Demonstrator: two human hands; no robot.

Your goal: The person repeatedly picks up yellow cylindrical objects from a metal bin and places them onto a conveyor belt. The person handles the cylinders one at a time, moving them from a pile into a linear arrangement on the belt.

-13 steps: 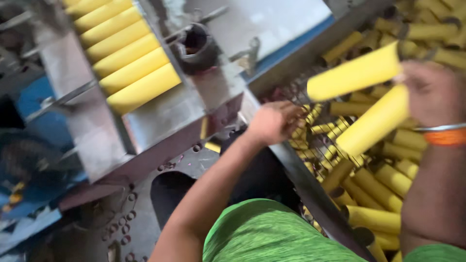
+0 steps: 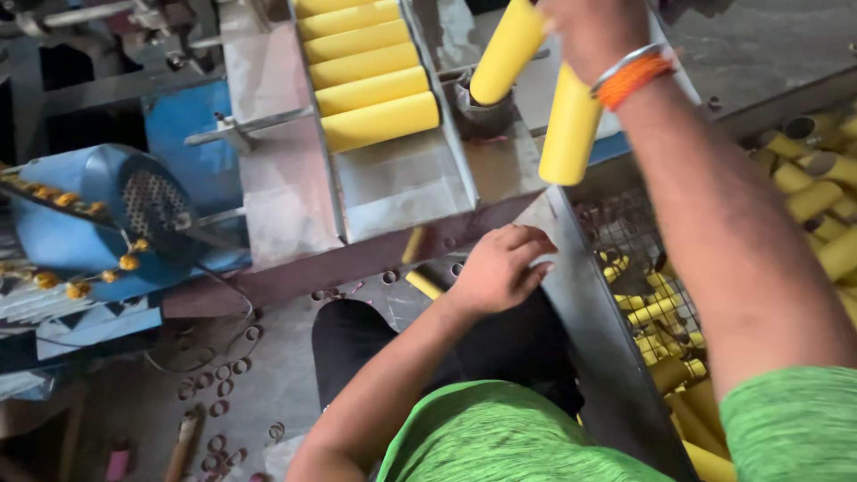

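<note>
Head view, looking down over the person's green-sleeved shoulders. Right hand [image 2: 594, 31], at the 12 o'clock edge of the frame, is closed around the upper ends of two yellow tubes [image 2: 569, 125]; both tubes hang below the fist, one slanting toward 11 o'clock with its lower end at a dark round socket [image 2: 486, 114] on the machine, though whether it touches cannot be told; the other points toward 6 o'clock, clear of the metal beneath; an orange and silver bangle [image 2: 632, 73] circles the wrist. Left hand [image 2: 502, 268], near frame centre, rests with fingers loosely curled on the edge of a grey metal plate [image 2: 589, 330], holding nothing. At 11 o'clock from that hand, a sloping metal tray [image 2: 397, 183] carries a row of yellow tubes [image 2: 375, 85] lying side by side, touching; at 3 o'clock, a wire-mesh bin [image 2: 625, 236] holds a heap of loose tubes [image 2: 817, 192]; at 9 o'clock stands a blue motor housing [image 2: 98, 219]; small rings [image 2: 219, 375] lie scattered on the floor at 7 o'clock.
</note>
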